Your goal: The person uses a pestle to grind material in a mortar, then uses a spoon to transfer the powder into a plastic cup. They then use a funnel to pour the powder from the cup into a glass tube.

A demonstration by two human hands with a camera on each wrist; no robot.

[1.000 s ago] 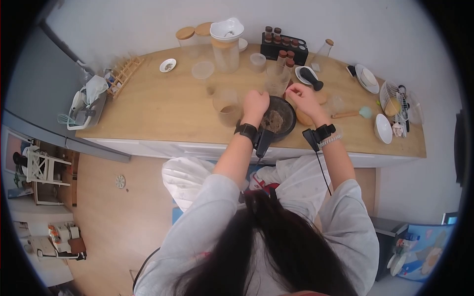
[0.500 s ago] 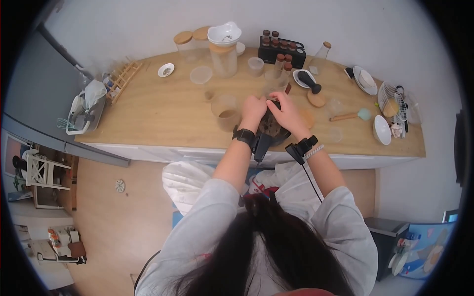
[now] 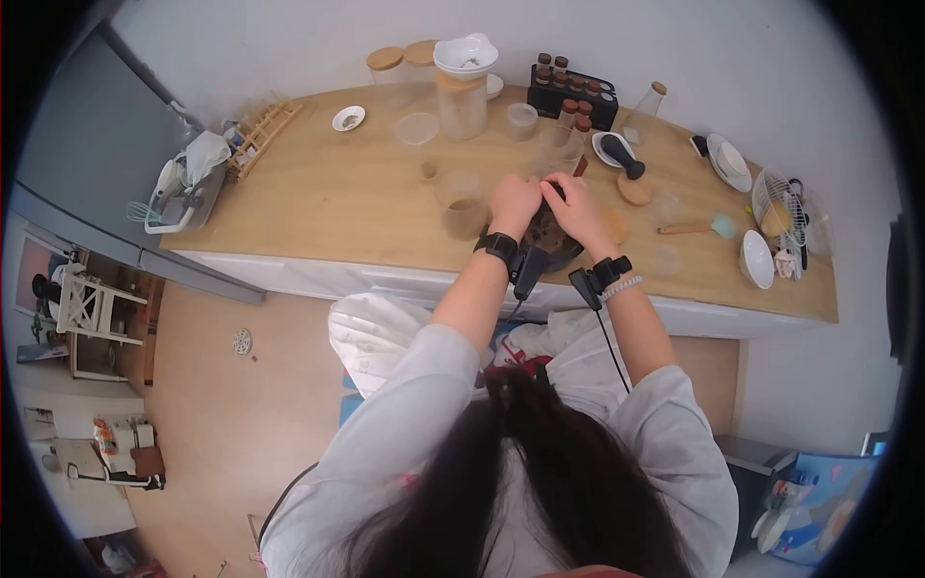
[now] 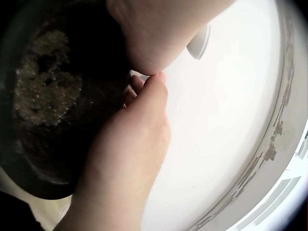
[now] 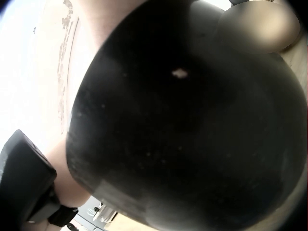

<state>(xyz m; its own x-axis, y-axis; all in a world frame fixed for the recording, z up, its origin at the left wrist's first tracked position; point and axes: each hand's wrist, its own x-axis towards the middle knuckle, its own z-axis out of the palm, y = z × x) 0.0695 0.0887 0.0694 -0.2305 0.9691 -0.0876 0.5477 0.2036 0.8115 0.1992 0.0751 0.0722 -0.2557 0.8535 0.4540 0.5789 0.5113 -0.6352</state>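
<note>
Both hands are together at the far rim of a black mortar (image 3: 551, 243), close to the front edge of the table. Brown ground matter (image 4: 50, 79) lies inside it, plain in the left wrist view. My left hand (image 3: 515, 204) grips the rim on the left, fingers curled. From the right, my right hand (image 3: 578, 210) reaches across the mortar and holds the rim, thumbs nearly meeting. The mortar's dark side fills most of the right wrist view. Left of the hands stands a clear jar (image 3: 462, 207) with brown matter in its bottom.
A black pestle (image 3: 624, 156) lies on a white dish behind the right hand. Wooden lids (image 3: 635, 188) and a spatula (image 3: 696, 228) lie to the right, near a white bowl (image 3: 756, 258). A black rack of small bottles (image 3: 573, 96) stands at the back.
My right hand has moved left from beside the mortar onto its far rim, next to the left hand. The left hand stays at the rim. The head view has shifted slightly.
</note>
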